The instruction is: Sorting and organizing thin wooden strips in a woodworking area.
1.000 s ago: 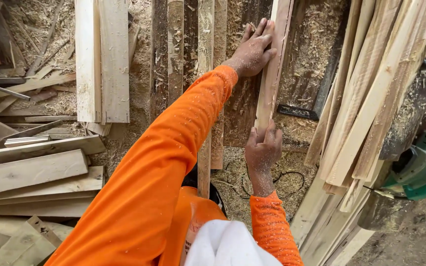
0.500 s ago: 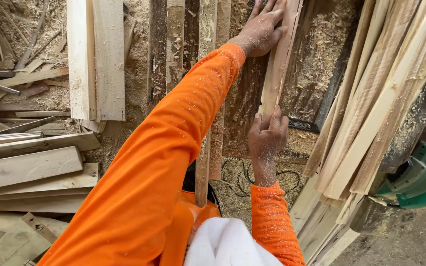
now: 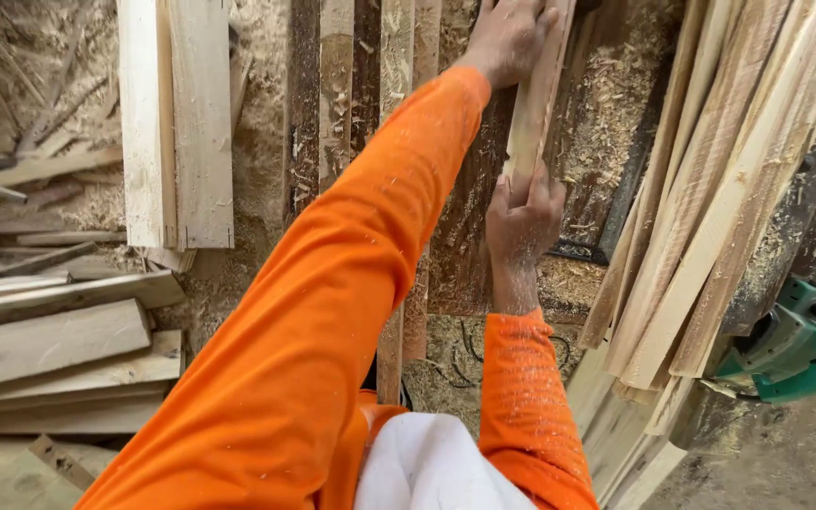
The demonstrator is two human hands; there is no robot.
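Two hands grip one pale wooden strip (image 3: 533,113): left hand (image 3: 507,38) fingers curled over its far part, right hand (image 3: 521,222) fingers closed around its near end.

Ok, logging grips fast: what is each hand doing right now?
Left hand: pressed down on the far part of the narrow wood strip, fingers wrapped over it.
Right hand: closed on the strip's near end.
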